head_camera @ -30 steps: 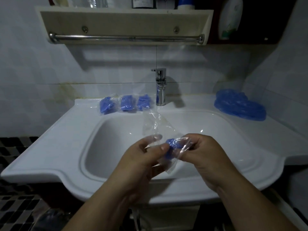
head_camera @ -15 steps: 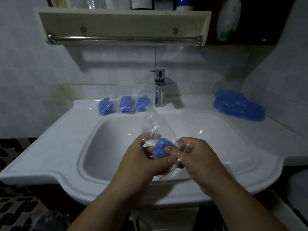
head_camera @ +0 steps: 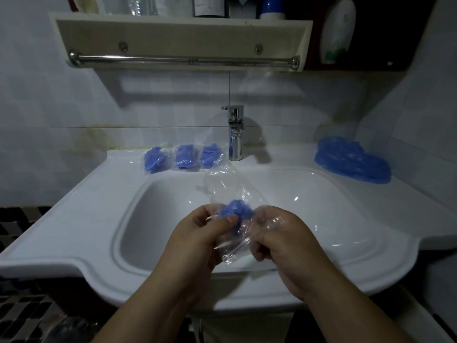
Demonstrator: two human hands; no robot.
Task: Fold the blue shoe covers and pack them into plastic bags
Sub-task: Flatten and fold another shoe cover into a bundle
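Two hands are held above the sink's front edge: the left hand pinches the plastic bag around the folded shoe cover, and the right hand grips the bag's other side. Three packed bags lie along the back edge, and loose shoe covers are heaped at the back right corner. Risk: the slack film could slip, letting the wad spring open or drop into the basin.

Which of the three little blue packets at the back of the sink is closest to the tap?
The rightmost packet, just beside the tap; the middle packet and leftmost packet lie further left.
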